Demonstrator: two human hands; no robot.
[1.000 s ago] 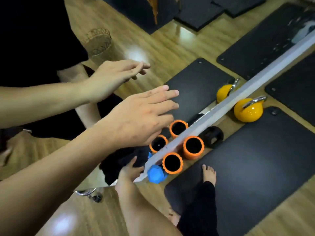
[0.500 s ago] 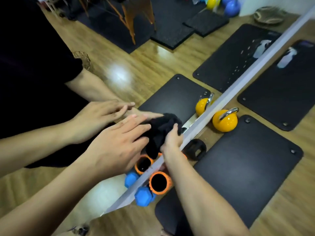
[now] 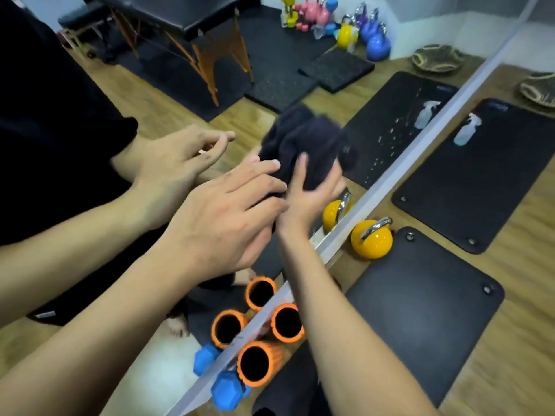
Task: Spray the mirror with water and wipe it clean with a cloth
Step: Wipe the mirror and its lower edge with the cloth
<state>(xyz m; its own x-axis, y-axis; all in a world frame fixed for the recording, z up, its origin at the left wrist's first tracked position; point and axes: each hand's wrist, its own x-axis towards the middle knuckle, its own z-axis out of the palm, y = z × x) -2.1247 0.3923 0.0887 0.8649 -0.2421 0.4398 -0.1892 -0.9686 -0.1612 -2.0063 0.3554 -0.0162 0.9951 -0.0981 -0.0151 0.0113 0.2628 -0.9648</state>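
The wall mirror (image 3: 387, 139) fills the left of the view, and its pale edge runs diagonally down to the floor. Water droplets speckle the glass near that edge. My right hand (image 3: 309, 196) grips a bunched black cloth (image 3: 303, 139) and holds it against the glass. My left hand (image 3: 225, 211) lies with straight fingers against the mirror just left of the cloth, and its reflection shows above it. A clear spray bottle (image 3: 467, 130) lies on a black floor mat (image 3: 480, 181) to the right, and its reflection shows in the glass.
Orange foam rollers (image 3: 286, 322) and blue dumbbells (image 3: 228, 388) stand on the floor at the mirror's foot. A yellow kettlebell (image 3: 372, 238) sits beside the edge. Another black mat (image 3: 420, 319) lies on the wooden floor near me.
My right hand came up from the mirror's foot with the black cloth and moved it higher along the glass. My left hand stayed against the mirror. The view lifted.
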